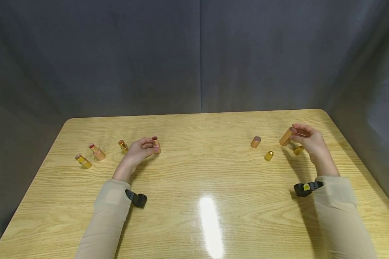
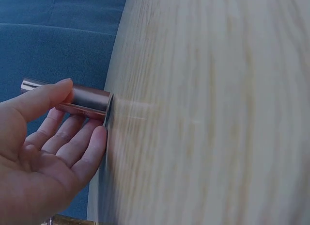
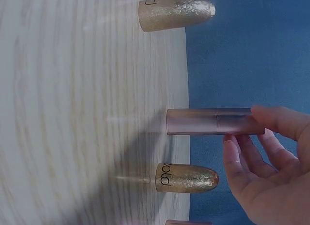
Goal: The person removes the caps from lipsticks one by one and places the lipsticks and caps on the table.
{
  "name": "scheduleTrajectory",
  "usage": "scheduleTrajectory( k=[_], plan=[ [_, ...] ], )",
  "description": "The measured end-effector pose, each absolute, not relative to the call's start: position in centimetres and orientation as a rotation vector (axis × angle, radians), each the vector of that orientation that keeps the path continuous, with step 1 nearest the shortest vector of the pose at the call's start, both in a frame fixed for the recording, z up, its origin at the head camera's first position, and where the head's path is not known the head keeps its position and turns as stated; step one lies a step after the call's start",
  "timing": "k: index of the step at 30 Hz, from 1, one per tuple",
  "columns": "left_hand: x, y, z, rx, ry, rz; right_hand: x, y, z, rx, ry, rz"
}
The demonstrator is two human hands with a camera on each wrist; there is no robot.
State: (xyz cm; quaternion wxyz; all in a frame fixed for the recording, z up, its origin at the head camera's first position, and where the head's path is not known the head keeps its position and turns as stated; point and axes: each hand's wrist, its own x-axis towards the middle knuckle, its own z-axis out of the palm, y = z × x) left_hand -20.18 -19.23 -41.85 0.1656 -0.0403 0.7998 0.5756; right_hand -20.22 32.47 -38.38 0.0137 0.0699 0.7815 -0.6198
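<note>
On the left of the table my left hand [image 1: 138, 152] grips an uncapped rose-gold lipstick [image 1: 156, 144] between thumb and fingers. In the left wrist view this lipstick [image 2: 89, 100] stands on the tabletop, thumb against its side. Far right, my right hand [image 1: 312, 141] pinches the upper end of a rose-gold lipstick [image 1: 285, 137]. The right wrist view shows that lipstick [image 3: 193, 121] upright with its base at the table, a seam around its middle. Just beside it stands a gold bullet-shaped cap [image 3: 186, 178].
Left of my left hand stand uncapped lipsticks: a gold one [image 1: 123, 145], a pink one [image 1: 97, 152] and another gold one [image 1: 83, 162]. Toward the right are a rose-gold cap [image 1: 255, 142] and a second gold cap [image 1: 269, 155]. Dark cloth walls [image 1: 201, 64] border the wooden table [image 1: 194, 172].
</note>
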Motion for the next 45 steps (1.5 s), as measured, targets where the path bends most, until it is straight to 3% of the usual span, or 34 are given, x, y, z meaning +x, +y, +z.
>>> scheduleTrajectory(
  k=[28, 45],
  plan=[
    [-19.6, -19.5, -41.1, -0.061, 2.24, 1.703, -20.3, 31.9, -38.5, 0.339, 2.629, -1.707],
    [-18.8, -19.7, -39.4, -0.014, 2.249, 1.822, -20.0, 31.1, -37.2, 0.432, 2.468, -2.148]
  ],
)
